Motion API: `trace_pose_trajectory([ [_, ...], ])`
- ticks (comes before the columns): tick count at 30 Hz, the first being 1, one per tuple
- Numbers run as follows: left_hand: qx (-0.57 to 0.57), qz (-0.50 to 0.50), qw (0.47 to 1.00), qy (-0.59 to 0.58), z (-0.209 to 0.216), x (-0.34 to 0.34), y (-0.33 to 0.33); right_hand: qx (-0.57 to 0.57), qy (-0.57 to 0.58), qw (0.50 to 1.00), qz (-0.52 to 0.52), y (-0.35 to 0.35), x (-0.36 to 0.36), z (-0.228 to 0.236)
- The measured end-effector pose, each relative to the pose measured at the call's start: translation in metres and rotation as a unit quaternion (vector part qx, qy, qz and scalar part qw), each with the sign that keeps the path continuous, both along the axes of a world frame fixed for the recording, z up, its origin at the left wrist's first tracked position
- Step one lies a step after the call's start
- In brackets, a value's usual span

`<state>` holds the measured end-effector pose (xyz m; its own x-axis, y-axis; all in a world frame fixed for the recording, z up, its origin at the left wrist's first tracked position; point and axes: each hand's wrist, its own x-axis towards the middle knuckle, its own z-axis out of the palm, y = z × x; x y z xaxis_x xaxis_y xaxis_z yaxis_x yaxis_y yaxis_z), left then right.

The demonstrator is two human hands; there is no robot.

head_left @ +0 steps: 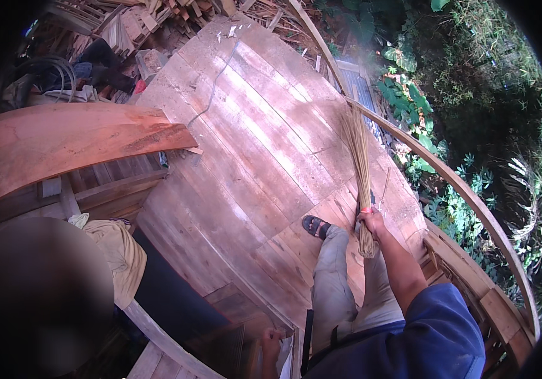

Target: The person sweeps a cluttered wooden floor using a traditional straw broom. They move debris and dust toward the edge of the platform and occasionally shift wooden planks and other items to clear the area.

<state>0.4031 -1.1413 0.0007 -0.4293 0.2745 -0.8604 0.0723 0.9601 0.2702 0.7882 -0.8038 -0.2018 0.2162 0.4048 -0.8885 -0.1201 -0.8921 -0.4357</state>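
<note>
A stick broom (360, 158), a long bundle of thin tan bristles bound with a reddish band, is held in my right hand (372, 222), whose fingers close around its bound part. Its bristles fan out away from me near the right edge of the plank floor (264, 126), where the tips look blurred. Low in the picture, my left hand (271, 341) has its fingers bent at the corner of a wooden frame (293, 341). Some of that hand is in shadow. My sandalled left foot (316, 226) stands on the boards.
A curved wooden rail (448, 170) borders the right side, with green plants beyond it. Large reddish planks (81, 142) jut in from the left. A beige cloth (119, 256) hangs near a dark panel (170, 290). Scrap wood (138, 25) lies piled at the far left.
</note>
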Motion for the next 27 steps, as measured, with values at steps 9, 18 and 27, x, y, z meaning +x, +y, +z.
trace_pose_trajectory([
  [9, 0.007, -0.064, 0.997, -0.033, -0.003, 0.041, 0.026, 0.086, 0.124, 0.964, 0.221, -0.073, -0.002, 0.056],
  [18, 0.043, -0.026, 0.997, -0.051, 0.001, 0.018, 0.055, -0.010, -0.016, 0.979, -0.201, -0.047, 0.082, 0.043],
  [27, 0.021, -0.136, 0.988, -0.073, -0.024, 0.010, 0.074, -0.135, 0.193, 0.954, -0.184, -0.117, 0.064, 0.261],
])
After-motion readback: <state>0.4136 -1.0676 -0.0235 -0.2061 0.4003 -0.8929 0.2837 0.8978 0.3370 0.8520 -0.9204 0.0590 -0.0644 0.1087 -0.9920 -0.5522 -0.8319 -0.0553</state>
